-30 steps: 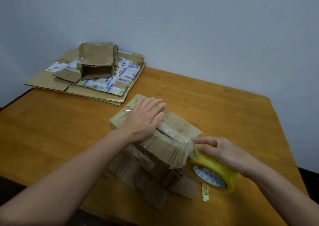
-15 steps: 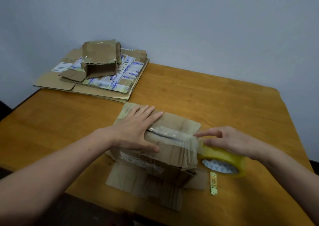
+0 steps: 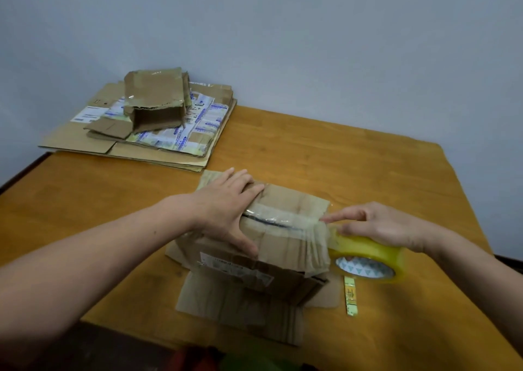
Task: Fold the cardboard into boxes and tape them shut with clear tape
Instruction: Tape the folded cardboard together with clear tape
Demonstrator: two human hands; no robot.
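Observation:
A worn cardboard box [image 3: 294,209] stands on the wooden table [image 3: 339,155], its top flaps shut and a strip of clear tape [image 3: 285,222] along the seam. My left hand [image 3: 226,209] lies flat on the box's left half, fingers spread, thumb over the front side. My right hand [image 3: 376,223] holds the yellowish roll of clear tape [image 3: 368,257] at the box's right edge, with the forefinger pointing onto the tape's end. The tape runs from the roll down over the box's right side. The box's lower flaps splay out on the table.
A stack of flattened cardboard [image 3: 147,141] lies at the back left, with a torn small box [image 3: 155,98] on top. A small yellow-green strip [image 3: 351,295] lies on the table below the roll. A grey wall stands behind the table.
The view has shifted a little. My left hand has slid slightly left along the box top. My right hand and the roll stay at the box's right edge.

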